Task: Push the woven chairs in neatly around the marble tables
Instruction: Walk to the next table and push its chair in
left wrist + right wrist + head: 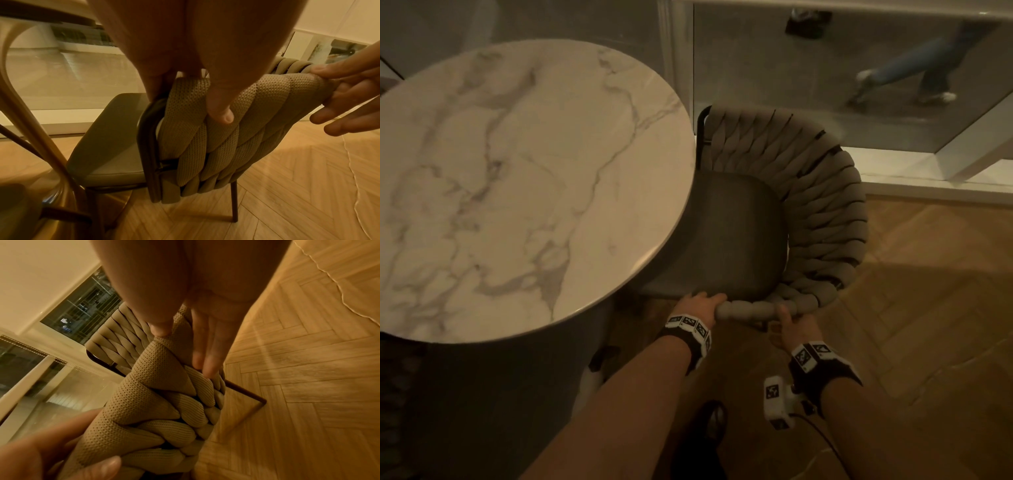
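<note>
Herringbone wood floor (928,291), warm dim light. White-framed glazed panels (825,85) along the far side, down to floor level. Pale wall (41,272) above.

arms bare | blk wristbands (690,337) w/ b&w marker tags | white cam unit (777,406) + cable

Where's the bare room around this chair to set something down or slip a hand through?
Free: marble tabletop, and wood floor right of the chair. Crowded: seat runs under the table edge; both hands hold the near armrest.
</note>
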Demonstrator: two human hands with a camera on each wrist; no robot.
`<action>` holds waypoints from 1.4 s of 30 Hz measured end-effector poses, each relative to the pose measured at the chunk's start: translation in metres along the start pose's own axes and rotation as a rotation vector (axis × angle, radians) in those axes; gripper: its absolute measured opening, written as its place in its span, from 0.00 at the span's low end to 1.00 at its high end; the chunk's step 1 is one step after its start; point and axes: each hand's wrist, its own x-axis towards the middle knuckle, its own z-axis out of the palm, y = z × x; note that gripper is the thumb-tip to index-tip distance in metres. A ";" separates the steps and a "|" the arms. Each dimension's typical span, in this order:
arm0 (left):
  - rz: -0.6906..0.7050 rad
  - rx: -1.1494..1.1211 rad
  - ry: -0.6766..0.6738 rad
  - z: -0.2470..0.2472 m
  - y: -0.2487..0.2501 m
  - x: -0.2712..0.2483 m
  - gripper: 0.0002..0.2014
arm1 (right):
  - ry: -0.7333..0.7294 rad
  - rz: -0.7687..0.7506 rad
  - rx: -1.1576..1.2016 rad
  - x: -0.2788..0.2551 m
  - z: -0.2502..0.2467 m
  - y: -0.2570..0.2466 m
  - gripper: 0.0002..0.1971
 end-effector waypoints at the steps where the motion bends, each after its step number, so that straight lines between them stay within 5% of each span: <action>1: 0.002 0.000 -0.005 -0.001 0.000 0.000 0.28 | -0.012 -0.014 -0.011 0.007 0.000 0.005 0.48; 4: -0.014 -0.018 -0.031 -0.005 0.001 0.004 0.27 | -0.005 -0.031 -0.095 0.013 -0.005 0.000 0.49; 9: -0.048 -0.010 -0.026 -0.001 0.002 0.005 0.27 | 0.012 -0.091 -0.409 -0.064 -0.038 -0.053 0.34; 11: -0.040 0.041 0.008 0.001 0.004 0.003 0.28 | 0.095 -0.142 -0.347 -0.064 -0.052 -0.058 0.26; 14: 0.022 0.098 0.079 0.005 0.015 0.001 0.30 | 0.264 -0.132 -0.096 -0.042 -0.071 -0.066 0.35; 18: 0.015 0.080 0.012 0.000 0.023 0.007 0.25 | 0.164 -0.040 -0.112 -0.015 -0.076 -0.080 0.33; 28: -0.060 -0.032 0.053 -0.012 0.021 0.015 0.23 | 0.168 -0.098 -0.149 0.004 -0.075 -0.101 0.36; 33: -0.091 -0.044 0.027 -0.009 0.014 0.007 0.22 | 0.056 -0.207 -0.072 0.047 -0.062 -0.070 0.49; 38: -0.095 -0.029 0.017 0.002 0.005 -0.010 0.23 | 0.113 -0.175 -0.059 -0.029 -0.059 -0.066 0.31; 42: -0.082 -0.016 0.035 0.013 -0.002 -0.019 0.22 | 0.070 -0.178 -0.078 -0.003 -0.052 -0.037 0.36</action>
